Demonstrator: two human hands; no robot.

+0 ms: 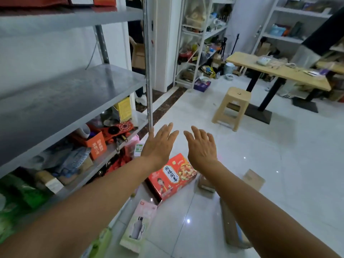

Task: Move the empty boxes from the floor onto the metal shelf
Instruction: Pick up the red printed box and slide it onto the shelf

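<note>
Both my arms stretch forward over the floor. My left hand [160, 144] and my right hand [202, 146] are held flat, fingers straight, holding nothing. Below them on the white tiles lies a red printed box [172, 176]. A pale pink box with a bottle picture [138, 225] lies nearer me. A small brown box [205, 183] and a flat brown carton [254, 179] lie beside my right forearm, and a long brown box [230, 226] is partly hidden under that arm. The metal shelf [61, 101] stands on my left, its middle board bare.
The shelf's lower board [109, 151] is crowded with orange boxes, a yellow box and bags. A beige plastic stool [232, 107] and a wooden table [275, 71] stand ahead on the right. White racks full of goods line the far wall. A person stands behind the shelf post.
</note>
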